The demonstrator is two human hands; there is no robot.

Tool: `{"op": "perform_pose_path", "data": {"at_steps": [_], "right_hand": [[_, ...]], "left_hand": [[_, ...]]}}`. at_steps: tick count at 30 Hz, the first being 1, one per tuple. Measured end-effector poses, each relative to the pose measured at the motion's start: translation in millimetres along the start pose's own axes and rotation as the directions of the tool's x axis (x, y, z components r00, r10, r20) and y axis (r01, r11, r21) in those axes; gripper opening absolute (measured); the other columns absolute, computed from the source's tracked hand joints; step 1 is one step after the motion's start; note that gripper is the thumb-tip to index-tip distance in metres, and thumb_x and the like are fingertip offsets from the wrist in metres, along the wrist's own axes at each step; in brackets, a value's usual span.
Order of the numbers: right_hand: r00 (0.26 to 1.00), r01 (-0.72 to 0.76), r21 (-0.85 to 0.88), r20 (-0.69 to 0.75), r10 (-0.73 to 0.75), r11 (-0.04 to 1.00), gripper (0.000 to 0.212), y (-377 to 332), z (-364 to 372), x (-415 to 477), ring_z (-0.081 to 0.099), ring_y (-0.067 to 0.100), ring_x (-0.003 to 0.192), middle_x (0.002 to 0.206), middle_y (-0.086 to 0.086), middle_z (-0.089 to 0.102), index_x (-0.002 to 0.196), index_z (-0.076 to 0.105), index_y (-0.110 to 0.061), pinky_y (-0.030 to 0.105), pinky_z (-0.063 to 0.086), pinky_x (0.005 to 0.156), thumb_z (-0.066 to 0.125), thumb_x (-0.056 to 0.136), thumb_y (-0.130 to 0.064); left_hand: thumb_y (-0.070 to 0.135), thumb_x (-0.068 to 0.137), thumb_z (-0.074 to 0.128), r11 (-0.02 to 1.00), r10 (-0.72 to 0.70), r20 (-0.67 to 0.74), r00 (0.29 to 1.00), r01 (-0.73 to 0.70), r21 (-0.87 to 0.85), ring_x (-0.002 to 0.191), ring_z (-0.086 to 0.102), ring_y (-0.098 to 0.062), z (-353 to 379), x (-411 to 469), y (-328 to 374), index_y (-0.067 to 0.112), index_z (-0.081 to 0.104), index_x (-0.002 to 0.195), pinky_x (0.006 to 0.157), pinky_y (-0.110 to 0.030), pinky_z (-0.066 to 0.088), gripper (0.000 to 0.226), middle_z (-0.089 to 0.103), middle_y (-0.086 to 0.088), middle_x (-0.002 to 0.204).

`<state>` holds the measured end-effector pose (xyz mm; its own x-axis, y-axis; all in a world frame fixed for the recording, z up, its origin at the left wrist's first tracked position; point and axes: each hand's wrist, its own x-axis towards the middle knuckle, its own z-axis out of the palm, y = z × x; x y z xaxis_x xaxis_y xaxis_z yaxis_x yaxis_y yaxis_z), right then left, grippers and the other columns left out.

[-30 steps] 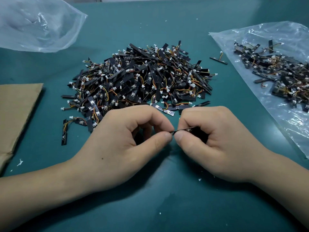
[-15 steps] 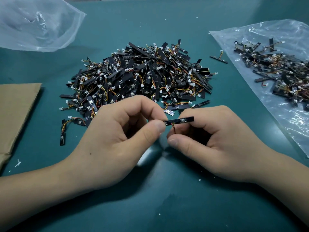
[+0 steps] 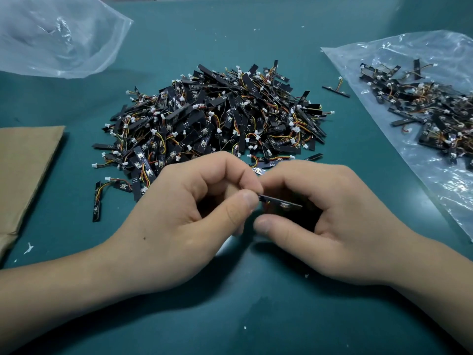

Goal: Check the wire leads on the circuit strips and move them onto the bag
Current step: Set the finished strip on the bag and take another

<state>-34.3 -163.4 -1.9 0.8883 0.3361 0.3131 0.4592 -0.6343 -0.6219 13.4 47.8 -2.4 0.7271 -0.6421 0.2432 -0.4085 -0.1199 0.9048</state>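
A small black circuit strip [image 3: 281,202] is held level between my two hands near the table's front middle. My left hand [image 3: 189,219] pinches its left end between thumb and forefinger. My right hand [image 3: 330,221] curls round its right end, with the thumb below the strip; an orange wire lead shows just under the strip. Behind the hands lies a big pile of black circuit strips [image 3: 217,119] with coloured wires and white plugs. At the right a clear plastic bag [image 3: 384,62] lies flat, with a smaller heap of strips [image 3: 435,116] on it.
The table top is teal [image 3: 243,316]. Another clear bag [image 3: 56,34] lies crumpled at the back left. A brown cardboard sheet [image 3: 23,170] lies at the left edge. One loose strip [image 3: 335,90] lies between the pile and the right bag, and a few lie at the pile's left [image 3: 97,201].
The strip has turned from edge-on to its face showing between my fingers. My right thumb has dropped below it, and the hands have drawn a little apart.
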Motion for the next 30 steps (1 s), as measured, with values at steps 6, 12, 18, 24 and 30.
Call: {"op": "perform_pose_path", "data": {"at_steps": [6, 12, 18, 24, 30], "right_hand": [[0.994, -0.001, 0.042, -0.105, 0.006, 0.999, 0.016, 0.3, -2.1, -0.9, 0.052, 0.012, 0.068, 0.072, -0.005, 0.054, 0.079, 0.069, -0.011, 0.023, 0.038, 0.065, 0.065, 0.094, -0.014], [0.999, -0.026, 0.076, -0.035, 0.029, 0.997, 0.022, 0.4, -2.8, -1.5, 0.051, 0.012, 0.063, 0.065, -0.006, 0.053, 0.078, 0.068, -0.009, 0.025, 0.039, 0.06, 0.06, 0.096, -0.015], [0.999, 0.051, 0.033, 0.016, -0.051, 0.998, 0.021, -0.9, -3.2, -2.2, 0.045, 0.009, 0.061, 0.064, -0.008, 0.049, 0.074, 0.068, -0.01, 0.022, 0.035, 0.059, 0.06, 0.093, -0.013], [0.995, 0.08, -0.016, 0.059, -0.079, 0.997, 0.025, -5.0, -2.5, -2.5, 0.043, 0.012, 0.058, 0.063, -0.002, 0.05, 0.073, 0.072, -0.011, 0.025, 0.035, 0.056, 0.056, 0.09, -0.02], [0.992, 0.032, -0.005, 0.124, -0.031, 0.999, 0.03, -6.6, -2.8, -1.7, 0.046, 0.019, 0.058, 0.06, 0.001, 0.049, 0.067, 0.063, -0.008, 0.038, 0.038, 0.054, 0.051, 0.088, -0.025]], "left_hand": [[0.033, 0.093, 0.058, 0.999, -0.029, -0.026, 0.999, 0.028, -0.021, 0.051, 0.056, -0.021, 1.0, 1.7, 1.7, 0.027, 0.062, 0.094, 0.048, -0.03, 0.046, 0.007, 0.068, 0.001, 0.065], [0.031, 0.093, 0.054, 0.998, -0.06, 0.02, 0.998, 0.06, -0.017, 0.055, 0.053, -0.023, -1.4, 1.6, 6.0, 0.023, 0.062, 0.091, 0.049, -0.034, 0.043, 0.012, 0.066, -0.001, 0.067], [0.023, 0.092, 0.057, 0.964, -0.073, 0.18, 0.981, 0.023, 0.266, 0.05, 0.047, -0.012, 2.6, 1.3, 11.4, 0.022, 0.054, 0.068, 0.05, -0.024, 0.038, 0.024, 0.051, 0.003, 0.055], [0.016, 0.086, 0.056, 0.933, -0.049, 0.21, 0.976, -0.031, 0.36, 0.053, 0.037, -0.007, 4.8, 0.8, 18.2, 0.017, 0.058, 0.065, 0.056, -0.011, 0.028, 0.021, 0.039, 0.013, 0.056], [0.009, 0.081, 0.056, 0.909, -0.024, 0.243, 0.97, -0.081, 0.409, 0.05, 0.039, -0.021, 4.0, 3.8, 23.3, 0.007, 0.059, 0.059, 0.053, -0.026, 0.026, 0.022, 0.04, 0.005, 0.053]]}}
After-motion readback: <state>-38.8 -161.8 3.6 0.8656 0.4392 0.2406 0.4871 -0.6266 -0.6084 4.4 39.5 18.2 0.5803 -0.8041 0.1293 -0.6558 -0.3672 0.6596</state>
